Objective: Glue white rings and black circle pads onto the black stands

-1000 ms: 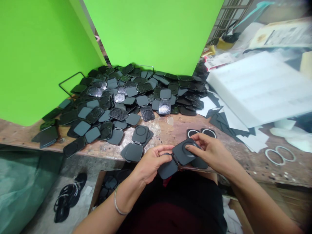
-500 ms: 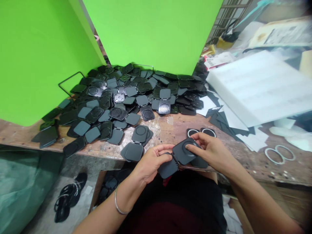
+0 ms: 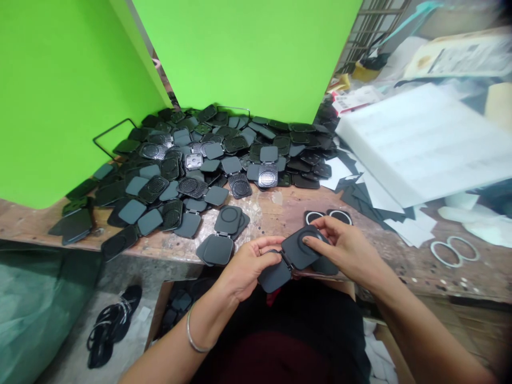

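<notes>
A dark grey hinged two-pad piece (image 3: 288, 260) is held just above the near edge of the wooden bench (image 3: 280, 210). My left hand (image 3: 248, 266) grips its lower pad, fingers curled round the hinge end. My right hand (image 3: 344, 246) holds the upper pad, thumb and fingers pressing on a black ring set in its face. Another hinged piece (image 3: 223, 233) lies closed-face up just left of my hands. Two black pads with white rings (image 3: 328, 215) lie behind my right hand.
A big heap of the same dark hinged pieces (image 3: 208, 154) covers the bench's back left, in front of green panels (image 3: 248, 53). White foam sheets (image 3: 424, 138) and paper scraps lie at right, with two loose white rings (image 3: 454, 248). Sandals (image 3: 110, 325) are on the floor, lower left.
Nearly nothing: both hands keep their hold on the hinged piece, and the view has shifted slightly.
</notes>
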